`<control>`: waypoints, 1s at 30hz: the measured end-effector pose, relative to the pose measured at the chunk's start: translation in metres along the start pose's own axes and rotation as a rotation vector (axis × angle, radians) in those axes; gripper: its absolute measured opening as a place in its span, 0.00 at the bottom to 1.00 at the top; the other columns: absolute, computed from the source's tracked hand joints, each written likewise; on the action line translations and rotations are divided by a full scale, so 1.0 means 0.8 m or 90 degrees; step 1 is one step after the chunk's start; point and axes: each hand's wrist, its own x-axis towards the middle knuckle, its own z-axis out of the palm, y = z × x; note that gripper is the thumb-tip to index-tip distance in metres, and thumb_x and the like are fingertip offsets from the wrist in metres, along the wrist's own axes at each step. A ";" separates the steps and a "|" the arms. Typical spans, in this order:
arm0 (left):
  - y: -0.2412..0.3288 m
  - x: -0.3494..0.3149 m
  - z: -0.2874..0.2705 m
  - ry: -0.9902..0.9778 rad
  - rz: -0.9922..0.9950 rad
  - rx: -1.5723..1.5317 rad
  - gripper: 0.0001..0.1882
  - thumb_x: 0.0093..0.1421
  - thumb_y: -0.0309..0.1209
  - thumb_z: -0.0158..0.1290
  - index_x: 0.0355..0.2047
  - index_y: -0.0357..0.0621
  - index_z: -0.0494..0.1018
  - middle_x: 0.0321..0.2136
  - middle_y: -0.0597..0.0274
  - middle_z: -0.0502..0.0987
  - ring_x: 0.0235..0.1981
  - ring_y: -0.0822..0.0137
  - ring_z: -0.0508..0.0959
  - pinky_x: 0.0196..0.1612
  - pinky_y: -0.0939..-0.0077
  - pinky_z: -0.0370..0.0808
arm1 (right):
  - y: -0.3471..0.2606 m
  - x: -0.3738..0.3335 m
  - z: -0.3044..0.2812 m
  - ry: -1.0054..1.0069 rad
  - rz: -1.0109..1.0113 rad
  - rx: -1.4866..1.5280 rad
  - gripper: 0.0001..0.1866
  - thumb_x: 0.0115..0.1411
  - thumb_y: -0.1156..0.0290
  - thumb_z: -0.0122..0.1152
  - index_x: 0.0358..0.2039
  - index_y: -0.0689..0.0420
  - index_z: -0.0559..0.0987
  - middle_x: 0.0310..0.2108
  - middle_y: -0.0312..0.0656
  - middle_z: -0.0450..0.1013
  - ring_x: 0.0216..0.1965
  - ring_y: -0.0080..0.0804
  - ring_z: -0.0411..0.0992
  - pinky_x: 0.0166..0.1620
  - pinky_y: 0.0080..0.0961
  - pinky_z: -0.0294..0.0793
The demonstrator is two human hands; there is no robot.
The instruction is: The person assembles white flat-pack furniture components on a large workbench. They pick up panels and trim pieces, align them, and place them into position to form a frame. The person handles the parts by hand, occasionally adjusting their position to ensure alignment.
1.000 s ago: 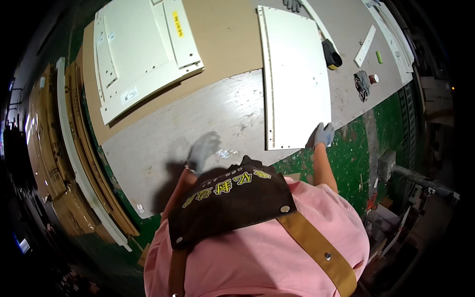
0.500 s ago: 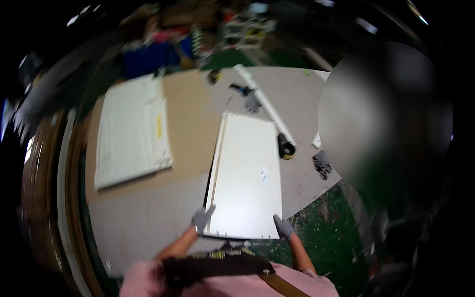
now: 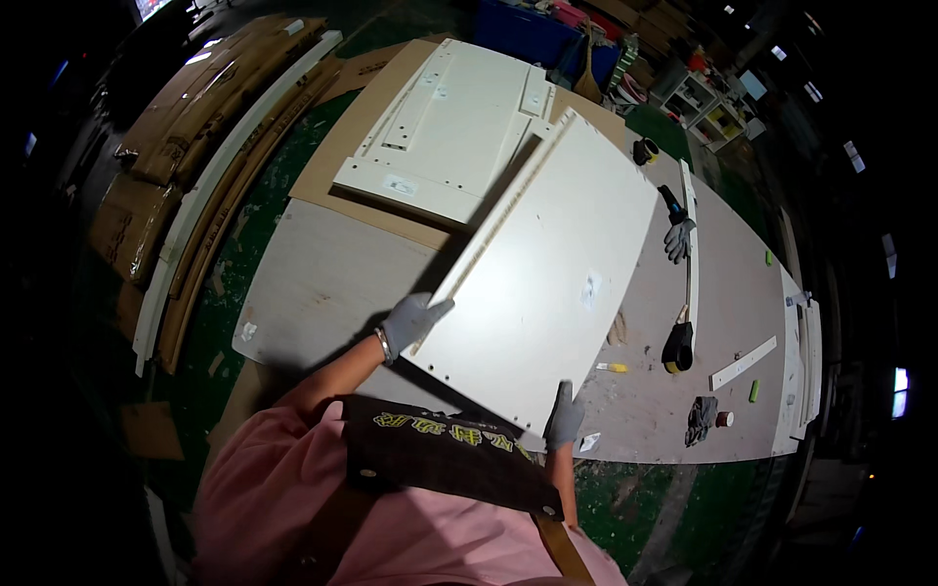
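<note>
A white rectangular panel is held up at a tilt above the table, with a small label on its face and a groove along its left edge. Drilled holes dot its near edge. My gloved left hand is closed on the left edge by the near corner, thumb over the face. At the right near corner, my gloved right hand grips the other side. Beyond the panel's left edge, partly covered by it, several white boards lie stacked on brown cardboard.
On the grey table at right are a tape roll, grey gloves, a long white strip, a short strip and a dark crumpled glove. Wrapped cardboard packs and long boards lie at left.
My view has turned, so the table and stacked boards appear rotated. The held panel now slants up to the right and overlaps the stack's near right side. Both hands keep their grip.
</note>
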 end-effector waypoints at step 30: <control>0.026 0.384 -0.241 0.283 0.004 0.623 0.39 0.59 0.57 0.50 0.66 0.51 0.61 0.67 0.43 0.54 0.66 0.41 0.56 0.66 0.44 0.53 | -0.098 0.353 0.310 -0.118 -0.093 -0.109 0.18 0.62 0.58 0.66 0.27 0.60 0.75 0.19 0.29 0.66 0.22 0.16 0.61 0.25 0.21 0.61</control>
